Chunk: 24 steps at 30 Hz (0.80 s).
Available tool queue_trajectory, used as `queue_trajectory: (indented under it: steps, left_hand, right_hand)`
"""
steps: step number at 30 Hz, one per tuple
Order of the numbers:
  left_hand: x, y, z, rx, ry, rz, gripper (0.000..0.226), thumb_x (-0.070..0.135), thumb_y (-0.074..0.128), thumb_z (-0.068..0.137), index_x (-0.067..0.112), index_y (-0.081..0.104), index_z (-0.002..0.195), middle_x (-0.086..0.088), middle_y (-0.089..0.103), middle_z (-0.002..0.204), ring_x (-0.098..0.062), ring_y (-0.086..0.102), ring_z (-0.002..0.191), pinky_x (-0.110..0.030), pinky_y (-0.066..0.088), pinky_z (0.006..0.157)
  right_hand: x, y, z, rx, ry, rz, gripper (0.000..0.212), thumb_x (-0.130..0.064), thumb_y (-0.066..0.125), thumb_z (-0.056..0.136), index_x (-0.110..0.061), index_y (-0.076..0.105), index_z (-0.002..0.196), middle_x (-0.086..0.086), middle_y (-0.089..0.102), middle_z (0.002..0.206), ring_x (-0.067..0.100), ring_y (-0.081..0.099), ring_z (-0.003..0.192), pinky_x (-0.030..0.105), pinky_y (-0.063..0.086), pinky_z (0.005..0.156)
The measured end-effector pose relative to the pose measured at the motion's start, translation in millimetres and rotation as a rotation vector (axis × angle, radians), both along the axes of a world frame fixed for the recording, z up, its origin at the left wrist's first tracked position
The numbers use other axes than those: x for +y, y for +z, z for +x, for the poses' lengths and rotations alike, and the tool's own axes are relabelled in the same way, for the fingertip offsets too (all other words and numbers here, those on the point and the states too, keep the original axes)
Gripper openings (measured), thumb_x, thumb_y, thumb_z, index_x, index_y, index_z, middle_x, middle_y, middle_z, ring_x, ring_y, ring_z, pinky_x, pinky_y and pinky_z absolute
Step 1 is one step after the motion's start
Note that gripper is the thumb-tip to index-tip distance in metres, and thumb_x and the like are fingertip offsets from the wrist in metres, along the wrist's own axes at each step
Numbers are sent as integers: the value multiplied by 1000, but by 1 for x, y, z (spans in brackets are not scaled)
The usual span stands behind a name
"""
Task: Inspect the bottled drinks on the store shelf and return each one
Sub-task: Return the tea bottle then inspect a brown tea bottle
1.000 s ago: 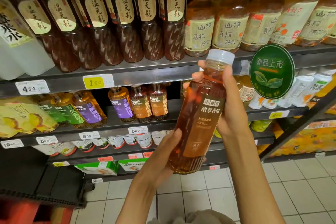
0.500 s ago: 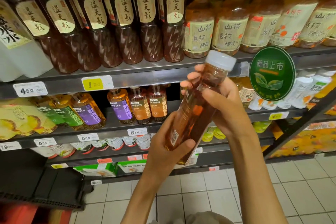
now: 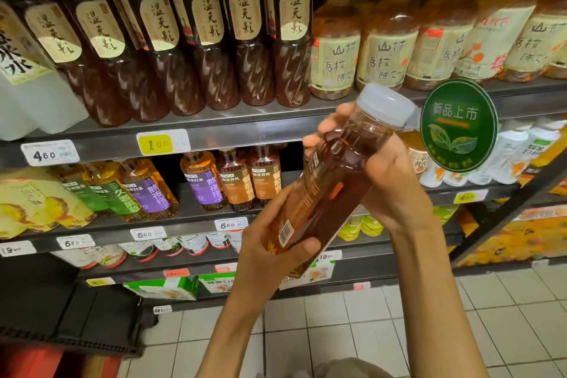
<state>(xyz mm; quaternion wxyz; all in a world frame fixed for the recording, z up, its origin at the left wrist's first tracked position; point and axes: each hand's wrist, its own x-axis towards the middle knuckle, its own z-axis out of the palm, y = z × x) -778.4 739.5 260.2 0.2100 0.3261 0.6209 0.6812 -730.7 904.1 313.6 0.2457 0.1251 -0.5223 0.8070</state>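
A brown tea bottle [image 3: 333, 181] with a white cap and a brown label is held tilted in front of the shelves, cap up and to the right. Its barcode side faces me. My left hand [image 3: 270, 258] grips the bottle's lower end, thumb across the label beside the barcode. My right hand [image 3: 389, 184] wraps the upper part just below the neck, fingertips showing on the far side. Behind the bottle, on the middle shelf [image 3: 196, 224], stand matching tea bottles [image 3: 234, 181] with purple and brown labels beside a dark gap.
The upper shelf [image 3: 245, 129] carries dark brown bottles [image 3: 196, 49] and amber bottles with pale labels [image 3: 386, 43]. A round green sign [image 3: 457, 126] sticks out right beside the cap. Lower shelves hold small cups and cartons. Tiled floor [image 3: 399, 331] lies below.
The bottle has been rotated in both hands from its front label to its barcode side and tipped further right. My left hand shifted from under the base to gripping the lower body.
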Motion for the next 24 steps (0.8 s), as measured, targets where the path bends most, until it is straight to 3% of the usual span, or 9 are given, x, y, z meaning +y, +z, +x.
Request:
queue_trajectory:
  steps: [5, 8, 10, 13, 16, 19, 21, 24]
  left_hand:
    - [-6, -12, 2, -208, -180, -84, 68, 79, 67, 55, 33, 69, 105, 8, 73, 97, -9, 68, 90, -21, 53, 74]
    - [-5, -17, 5, -315, -323, -155, 62, 83, 63, 53, 46, 69, 102, 14, 72, 102, -7, 68, 99, -24, 54, 82]
    - [-2, -14, 4, -364, -303, -197, 68, 88, 61, 46, 48, 69, 100, 10, 72, 106, -13, 67, 103, -31, 54, 88]
    - [6, -9, 0, -312, -170, -288, 87, 93, 53, 43, 31, 65, 104, 10, 74, 96, -6, 70, 91, -18, 55, 71]
    - [12, -8, 4, -248, -108, -326, 60, 77, 43, 70, 28, 55, 102, 5, 70, 95, 0, 69, 80, -10, 51, 62]
    - [12, -12, 7, -363, -80, -294, 53, 66, 43, 64, 30, 63, 97, 5, 74, 90, -8, 72, 79, -17, 55, 62]
    - [8, -11, 6, -500, -150, -218, 49, 67, 44, 69, 35, 73, 91, 3, 76, 88, -14, 73, 77, -22, 56, 62]
    - [3, -14, 3, -664, -224, -148, 59, 71, 54, 68, 29, 71, 106, -15, 71, 107, -32, 70, 91, -38, 56, 75]
  right_hand:
    - [-2, 2, -4, -54, 12, -81, 55, -54, 69, 79, -12, 63, 113, 10, 69, 102, 31, 66, 101, 43, 51, 89]
    - [-4, 0, -7, -123, -18, -160, 40, -48, 70, 80, -15, 69, 102, 7, 73, 88, 27, 69, 88, 39, 54, 81]
    - [-2, -3, -8, -235, -128, -183, 29, -44, 70, 82, -17, 71, 91, 6, 73, 81, 25, 69, 81, 38, 56, 76]
    - [-1, -9, -7, -384, -245, -192, 24, -38, 65, 88, -14, 67, 88, 8, 72, 82, 21, 68, 73, 32, 57, 67]
    - [-4, -12, -6, -506, -294, -147, 27, -41, 66, 86, -14, 67, 88, 10, 72, 85, 20, 67, 72, 29, 58, 65]
    - [-3, -11, -7, -568, -287, -63, 31, -44, 62, 89, -15, 68, 95, 6, 75, 90, 17, 69, 74, 24, 56, 62]
    - [1, -11, -7, -543, -249, -66, 31, -47, 59, 89, -19, 72, 93, 7, 75, 94, 18, 71, 81, 27, 58, 69]
    - [0, -10, -10, -489, -124, -248, 31, -44, 59, 87, -16, 70, 96, 11, 74, 91, 27, 71, 93, 41, 55, 89]
